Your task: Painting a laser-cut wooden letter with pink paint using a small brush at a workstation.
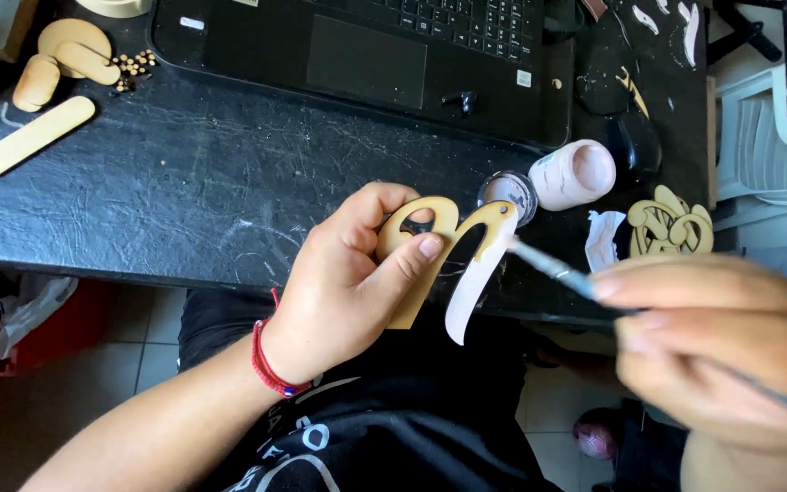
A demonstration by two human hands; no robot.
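Paint from the thin brush (pixel 553 269) pinched in the right hand (pixel 721 333) could smear fingers (pixel 412 260) of the left hand (pixel 343 292) gripping the tan wooden cutout letter (pixel 448 251).

One head-worn camera looks steeply down, close over the black table (pixel 184 191) edge.

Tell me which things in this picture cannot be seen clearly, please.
- Head view: right hand is blurred by motion, so its grip on the brush is unclear.
- Brush tip is too blurred to tell if it touches the wooden cutout.
- Left hand covers the cutout's left part.
- Laptop is cut off by the top edge.
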